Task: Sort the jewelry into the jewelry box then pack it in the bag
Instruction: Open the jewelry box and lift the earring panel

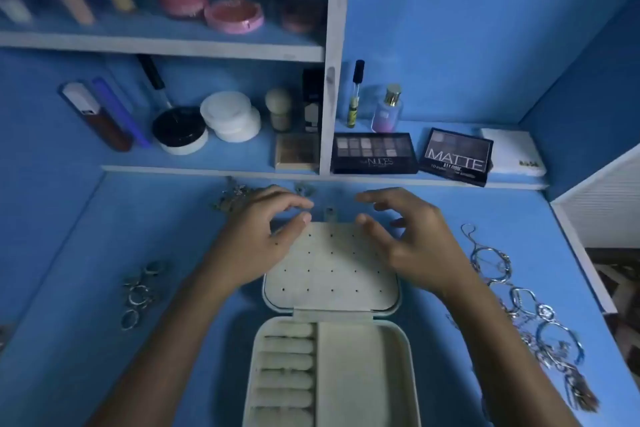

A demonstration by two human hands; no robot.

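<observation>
A pale jewelry box lies open on the blue table, its perforated lid folded flat away from me. The base has ring rolls on the left and an empty tray on the right. My left hand hovers over the lid's far left corner with loosely curved fingers and holds nothing. Over the far right corner my right hand does the same. Several rings lie left of the box. Bracelets and necklaces trail along the right. Small earrings lie behind my left hand.
A low shelf ledge runs just behind the hands, carrying eyeshadow palettes, jars, bottles and a white pouch. A white slatted panel bounds the table on the right. No bag is in view.
</observation>
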